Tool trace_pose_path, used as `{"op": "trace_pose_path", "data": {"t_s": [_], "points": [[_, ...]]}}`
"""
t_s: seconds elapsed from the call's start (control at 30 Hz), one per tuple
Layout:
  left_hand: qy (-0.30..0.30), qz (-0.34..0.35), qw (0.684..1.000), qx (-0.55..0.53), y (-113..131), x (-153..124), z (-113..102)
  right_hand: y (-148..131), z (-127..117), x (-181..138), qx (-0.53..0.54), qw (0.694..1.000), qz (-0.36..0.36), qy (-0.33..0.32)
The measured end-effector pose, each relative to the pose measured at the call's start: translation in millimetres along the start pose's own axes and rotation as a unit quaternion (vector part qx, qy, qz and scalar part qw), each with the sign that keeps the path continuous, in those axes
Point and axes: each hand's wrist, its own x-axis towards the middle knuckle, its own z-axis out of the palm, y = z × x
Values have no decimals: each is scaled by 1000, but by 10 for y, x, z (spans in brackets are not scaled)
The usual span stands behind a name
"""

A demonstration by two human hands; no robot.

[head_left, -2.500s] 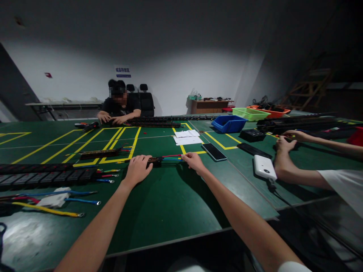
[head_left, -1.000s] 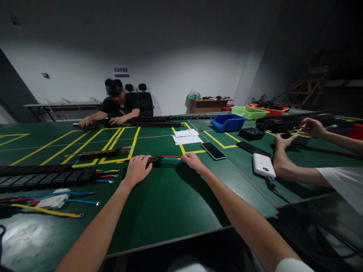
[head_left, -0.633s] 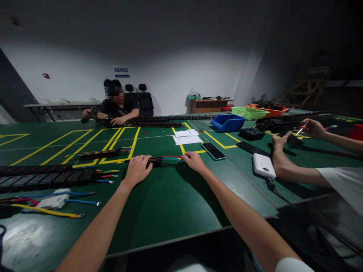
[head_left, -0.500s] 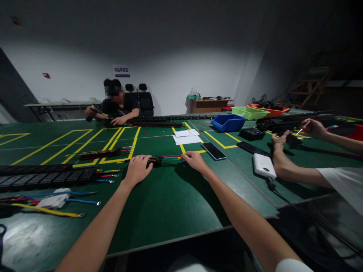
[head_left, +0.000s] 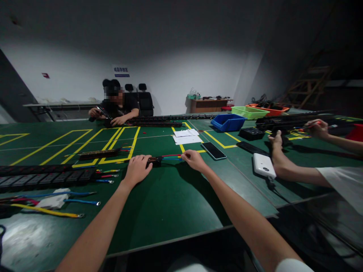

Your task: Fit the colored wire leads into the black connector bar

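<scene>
My left hand (head_left: 137,170) lies curled over the left end of a small black connector block (head_left: 155,161) on the green table (head_left: 170,200). From the block run red, blue and yellow wires (head_left: 171,157) to the right. My right hand (head_left: 193,160) pinches the far ends of those wires. Both arms are stretched out over the table.
A black phone (head_left: 214,150), white papers (head_left: 186,137) and a white power bank (head_left: 263,165) lie to the right. Black strips (head_left: 42,177) and loose coloured cables (head_left: 56,204) sit at the left. Blue bin (head_left: 228,122) and green bin (head_left: 249,112) stand behind. One person sits opposite (head_left: 116,104); another person's arms (head_left: 286,166) work at the right.
My hands have hardly moved. The person opposite lifted a tool off the table toward the chest. The person at the right shifted both hands over a black part.
</scene>
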Motion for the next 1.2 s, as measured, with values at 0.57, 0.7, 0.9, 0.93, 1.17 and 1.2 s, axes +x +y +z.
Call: {"op": "trace_pose_path", "data": {"t_s": [0.57, 0.7, 0.9, 0.93, 1.17, 1.2], "points": [[5, 2, 1000, -2, -13, 3, 22, -64, -34, -35, -39, 999, 6, 22], [-7, -3, 1000, -7, -9, 3, 10, -10, 0, 4, 12, 999, 41, -1], [-4, -1, 1000, -4, 7, 2, -8, 42, 47, 27, 36, 994, 103, -23], [-2, -1, 1000, -3, 8, 2, -8, 45, 54, 25, 49, 992, 117, -24], [-3, -2, 1000, -8, 6, 0, 0, 54, 143, 39, 121, 979, 163, -35], [-4, -2, 1000, -9, 7, 0, -1, 59, 160, 48, 118, 980, 157, -35]]}}
